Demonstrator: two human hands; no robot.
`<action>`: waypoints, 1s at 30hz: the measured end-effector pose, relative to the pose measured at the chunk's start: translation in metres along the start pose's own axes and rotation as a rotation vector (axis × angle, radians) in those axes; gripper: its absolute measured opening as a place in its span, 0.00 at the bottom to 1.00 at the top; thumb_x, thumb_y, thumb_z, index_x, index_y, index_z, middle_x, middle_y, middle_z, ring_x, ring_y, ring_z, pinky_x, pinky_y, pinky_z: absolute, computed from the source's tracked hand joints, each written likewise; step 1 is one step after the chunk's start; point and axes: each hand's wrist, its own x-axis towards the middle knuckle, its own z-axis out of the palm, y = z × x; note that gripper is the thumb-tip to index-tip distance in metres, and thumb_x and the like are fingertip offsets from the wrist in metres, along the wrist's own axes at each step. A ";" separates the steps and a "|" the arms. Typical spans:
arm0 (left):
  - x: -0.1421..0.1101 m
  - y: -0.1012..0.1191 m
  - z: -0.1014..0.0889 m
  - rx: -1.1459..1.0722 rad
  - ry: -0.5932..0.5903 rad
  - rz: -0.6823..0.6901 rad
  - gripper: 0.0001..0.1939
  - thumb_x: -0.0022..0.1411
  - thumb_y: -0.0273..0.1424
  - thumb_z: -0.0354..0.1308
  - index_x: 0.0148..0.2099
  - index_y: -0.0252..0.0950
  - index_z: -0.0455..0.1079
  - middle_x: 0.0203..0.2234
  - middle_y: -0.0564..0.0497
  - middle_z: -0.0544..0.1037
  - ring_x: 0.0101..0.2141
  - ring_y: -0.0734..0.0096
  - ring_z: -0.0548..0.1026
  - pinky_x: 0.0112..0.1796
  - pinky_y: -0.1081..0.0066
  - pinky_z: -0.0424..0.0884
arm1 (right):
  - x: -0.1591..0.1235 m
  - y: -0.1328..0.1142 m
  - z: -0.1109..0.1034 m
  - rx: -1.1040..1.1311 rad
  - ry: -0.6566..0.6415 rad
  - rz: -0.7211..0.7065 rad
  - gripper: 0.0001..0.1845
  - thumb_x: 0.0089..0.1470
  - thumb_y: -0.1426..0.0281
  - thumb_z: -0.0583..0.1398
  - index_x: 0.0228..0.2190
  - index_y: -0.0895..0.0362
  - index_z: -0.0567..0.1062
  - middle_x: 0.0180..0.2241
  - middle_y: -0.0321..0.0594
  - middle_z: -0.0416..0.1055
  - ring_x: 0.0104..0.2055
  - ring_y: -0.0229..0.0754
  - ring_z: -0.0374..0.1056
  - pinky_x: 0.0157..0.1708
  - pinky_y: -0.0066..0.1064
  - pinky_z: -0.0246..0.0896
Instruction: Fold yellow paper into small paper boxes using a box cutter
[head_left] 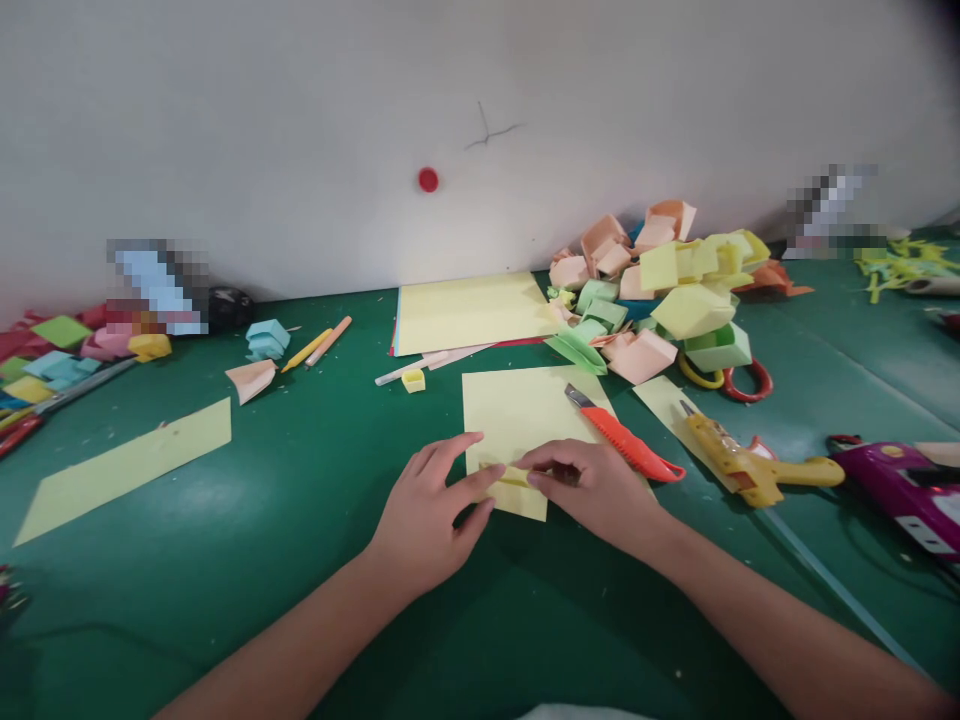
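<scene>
A small folded strip of yellow paper (pixel 514 477) lies between my two hands, just above a pale yellow sheet (pixel 517 410) on the table. My left hand (pixel 427 510) has its index finger and thumb at the strip's left end, its other fingers stretched forward. At the strip's right end, my right hand (pixel 600 490) pinches the paper between thumb and fingers. An orange utility knife (pixel 630 440) lies on the sheet's right side, blade pointing away from me. Behind the left hand stands a tiny yellow paper box (pixel 413 380).
A glue gun (pixel 739 460) and purple tool (pixel 904 490) lie right, before a heap of folded papers (pixel 697 290) and scissors (pixel 748 381). Stacked coloured sheets (pixel 472 310) sit by the wall. Leftward are a yellow strip (pixel 135 465), pens (pixel 307 350) and more folded papers (pixel 67 365).
</scene>
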 end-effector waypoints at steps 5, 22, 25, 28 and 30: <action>-0.004 0.003 0.000 0.177 0.011 0.048 0.18 0.68 0.28 0.55 0.57 0.46 0.75 0.61 0.43 0.69 0.56 0.49 0.70 0.50 0.50 0.73 | 0.000 -0.001 -0.002 0.056 0.028 0.014 0.10 0.58 0.66 0.61 0.39 0.50 0.82 0.34 0.36 0.80 0.30 0.39 0.72 0.29 0.32 0.68; -0.008 -0.002 0.004 0.086 -0.046 -0.003 0.14 0.67 0.19 0.49 0.36 0.38 0.73 0.39 0.51 0.78 0.43 0.66 0.74 0.43 0.61 0.64 | -0.004 0.006 0.000 -0.301 0.029 -0.206 0.17 0.63 0.70 0.56 0.50 0.47 0.79 0.33 0.38 0.78 0.34 0.43 0.72 0.30 0.34 0.68; -0.008 -0.002 0.002 0.133 -0.056 0.039 0.15 0.68 0.19 0.48 0.39 0.38 0.74 0.42 0.50 0.79 0.45 0.63 0.73 0.44 0.59 0.63 | -0.004 0.005 0.000 -0.370 -0.022 -0.299 0.17 0.64 0.73 0.54 0.46 0.48 0.80 0.34 0.40 0.78 0.38 0.45 0.71 0.35 0.36 0.66; -0.009 0.002 0.000 0.164 -0.061 0.156 0.16 0.67 0.20 0.48 0.46 0.37 0.75 0.43 0.47 0.79 0.46 0.61 0.73 0.45 0.58 0.64 | -0.005 0.005 0.000 -0.401 -0.051 -0.320 0.17 0.64 0.73 0.54 0.46 0.50 0.80 0.37 0.41 0.78 0.39 0.46 0.70 0.38 0.39 0.66; -0.010 0.006 -0.001 0.167 -0.088 0.223 0.16 0.67 0.21 0.49 0.49 0.35 0.75 0.43 0.45 0.78 0.45 0.60 0.73 0.46 0.58 0.66 | -0.005 0.005 0.000 -0.414 -0.057 -0.316 0.16 0.64 0.73 0.54 0.47 0.51 0.80 0.38 0.42 0.77 0.40 0.46 0.70 0.39 0.40 0.65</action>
